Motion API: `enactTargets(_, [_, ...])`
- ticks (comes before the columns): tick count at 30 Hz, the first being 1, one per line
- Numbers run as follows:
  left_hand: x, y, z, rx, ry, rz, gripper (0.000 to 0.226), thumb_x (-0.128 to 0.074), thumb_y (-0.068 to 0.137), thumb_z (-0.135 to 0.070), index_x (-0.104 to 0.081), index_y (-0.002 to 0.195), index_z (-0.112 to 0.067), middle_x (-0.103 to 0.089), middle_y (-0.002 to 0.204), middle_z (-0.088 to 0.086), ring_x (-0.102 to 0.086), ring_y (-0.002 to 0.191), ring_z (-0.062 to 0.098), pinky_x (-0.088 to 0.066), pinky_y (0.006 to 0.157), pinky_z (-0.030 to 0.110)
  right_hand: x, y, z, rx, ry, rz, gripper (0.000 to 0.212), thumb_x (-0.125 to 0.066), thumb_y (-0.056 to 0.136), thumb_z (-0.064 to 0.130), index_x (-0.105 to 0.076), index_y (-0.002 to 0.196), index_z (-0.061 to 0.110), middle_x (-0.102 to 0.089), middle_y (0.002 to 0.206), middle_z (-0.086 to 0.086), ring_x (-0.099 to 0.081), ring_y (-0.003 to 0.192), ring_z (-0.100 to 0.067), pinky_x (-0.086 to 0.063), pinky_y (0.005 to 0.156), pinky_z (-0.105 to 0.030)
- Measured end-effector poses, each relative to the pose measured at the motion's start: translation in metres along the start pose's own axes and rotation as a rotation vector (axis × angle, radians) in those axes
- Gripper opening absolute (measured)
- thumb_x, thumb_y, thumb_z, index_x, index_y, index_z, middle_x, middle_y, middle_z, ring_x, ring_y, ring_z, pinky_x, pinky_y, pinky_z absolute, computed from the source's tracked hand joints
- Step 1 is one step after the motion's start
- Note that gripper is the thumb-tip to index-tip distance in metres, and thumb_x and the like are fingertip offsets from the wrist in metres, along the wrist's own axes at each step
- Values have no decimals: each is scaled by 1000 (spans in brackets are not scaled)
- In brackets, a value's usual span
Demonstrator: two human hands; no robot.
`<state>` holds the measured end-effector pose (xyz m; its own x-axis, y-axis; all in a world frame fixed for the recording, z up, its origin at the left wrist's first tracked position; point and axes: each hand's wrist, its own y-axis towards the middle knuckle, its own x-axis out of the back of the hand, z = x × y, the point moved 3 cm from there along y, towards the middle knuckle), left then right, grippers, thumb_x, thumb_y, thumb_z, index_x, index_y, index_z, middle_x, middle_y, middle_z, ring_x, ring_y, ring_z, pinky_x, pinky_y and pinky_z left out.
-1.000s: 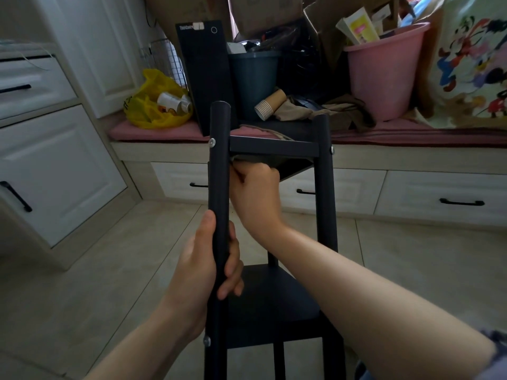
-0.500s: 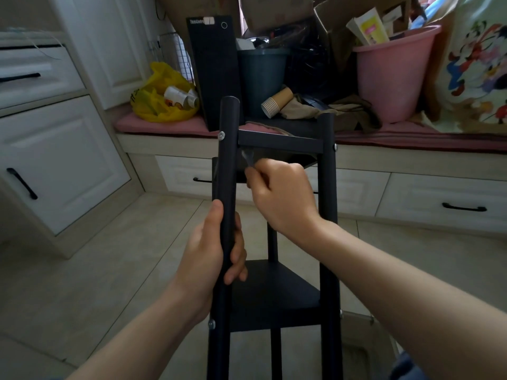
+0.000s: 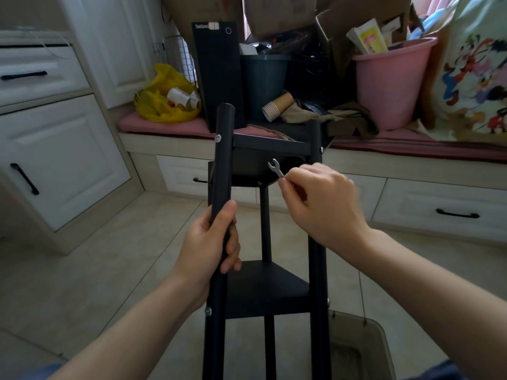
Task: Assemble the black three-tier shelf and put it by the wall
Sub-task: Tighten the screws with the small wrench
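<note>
Black shelf (image 3: pixel 263 286) is seen upright on the tiled floor (image 3: pixel 109 256), directly in front of the person and just before the cushioned bench (image 3: pixel 164 127). 2 tiers are seen: the top tier (image 3: pixel 271 144) and 1 lower tier. The base is cut off by the bottom edge of the frame.

Left hand (image 3: pixel 208 242): wrapped around the front left post (image 3: pixel 223 160) between the 2 tiers, thumb up along the post, fingers curled closed around it. A firm hold on the post is noted.

Right hand (image 3: pixel 323 204): held in front of the shelf, just below the top tier and near the front right post (image 3: pixel 317 270). A small silver wrench (image 3: pixel 275 168) is pinched between thumb and fingertips. The open-ended head of the wrench is pointed up and left, and it is not seen to touch any bolt.

Silver bolt heads are noted on the left post at the top tier (image 3: pixel 218 137) and at the lower tier (image 3: pixel 208 311). The rear post (image 3: pixel 265 223) is seen between the 2 front posts.

On the bench behind the shelf: a yellow bag (image 3: pixel 162 102), a black tower case (image 3: pixel 216 75), a dark bin (image 3: pixel 263 83), a stack of paper cups (image 3: pixel 277 106) lying on its side, and a pink bucket (image 3: pixel 392 83). A translucent box (image 3: pixel 362 349) is seen on the floor at the lower right, just beside the right post.
</note>
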<state>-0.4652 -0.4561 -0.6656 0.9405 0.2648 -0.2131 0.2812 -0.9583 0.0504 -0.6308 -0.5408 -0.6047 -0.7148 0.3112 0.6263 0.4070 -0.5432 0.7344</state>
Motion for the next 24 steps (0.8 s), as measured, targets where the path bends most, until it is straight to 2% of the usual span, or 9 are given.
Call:
enactTargets(2, [2, 1, 0, -9, 0, -6, 47, -68, 79, -54, -52, 90, -11, -43, 53, 2, -35, 34, 12, -44, 41, 26, 3, 0, -8, -53, 14, 4, 26, -62, 95, 22, -66, 72, 12, -50, 79, 2, -47, 74, -14, -42, 62, -29])
enactTargets(5, [4, 3, 1, -15, -10, -22, 43, -70, 78, -51, -54, 92, -13, -42, 53, 1, -34, 33, 11, -44, 41, 25, 0, -2, -22, -249, 65, 107, 23, -63, 95, 27, -75, 81, 13, -45, 101, -1, -45, 94, -17, -36, 78, -25])
enactTargets(8, [4, 4, 2, -14, -18, -20, 36, -68, 82, -49, -54, 89, -16, -42, 52, 1, -34, 32, 11, -44, 41, 25, -3, -6, -27, -456, 240, 171, 23, -60, 96, 31, -76, 85, 19, -45, 114, 1, -45, 109, -16, -35, 88, -25])
enactTargets(10, [4, 6, 3, -17, -15, -14, 33, -67, 84, -48, -53, 85, -18, -41, 51, 0, -35, 32, 11, -43, 41, 25, -5, -6, -27, -561, 404, 202, 24, -58, 97, 29, -76, 83, 20, -57, 110, -2, -54, 105, -18, -43, 83, -23])
enactTargets(12, [4, 7, 4, -18, -8, -16, 35, -67, 84, -49, -52, 82, -18, -41, 51, 0, -35, 32, 11, -44, 41, 25, -10, -7, -26, -658, 582, 254, 26, -56, 98, 26, -75, 82, 17, -67, 97, 0, -62, 100, -19, -49, 79, -24])
enactTargets(15, [4, 7, 4, -25, 0, -21, 39, -68, 82, -52, -50, 81, -17, -41, 50, 0, -34, 32, 11, -44, 41, 25, -16, -7, -26, -798, 811, 279, 27, -55, 99, 23, -74, 82, 13, -70, 94, 0, -66, 102, -22, -57, 88, -43])
enactTargets(16, [4, 8, 4, -28, 4, -23, 40, -68, 81, -53, -50, 81, -17, -41, 50, 0, -34, 32, 11, -44, 41, 25, -17, -7, -27, -825, 849, 267, 27, -56, 100, 23, -74, 83, 12, -71, 94, 0, -67, 101, -23, -58, 88, -45])
enactTargets(21, [5, 10, 3, -41, 17, -28, 45, -67, 79, -56, -50, 81, -14, -41, 50, 0, -34, 32, 11, -44, 42, 26, -16, -5, -29, -829, 896, 149, 28, -58, 98, 22, -75, 77, 12, -72, 86, 1, -65, 91, -18, -58, 85, -39])
enactTargets(24, [5, 13, 1, -62, 25, -29, 45, -67, 79, -56, -52, 79, -15, -41, 50, 1, -35, 34, 12, -44, 41, 26, -14, -3, -28, -780, 879, 93, 30, -60, 97, 23, -75, 73, 14, -72, 80, 5, -64, 86, -14, -58, 77, -32])
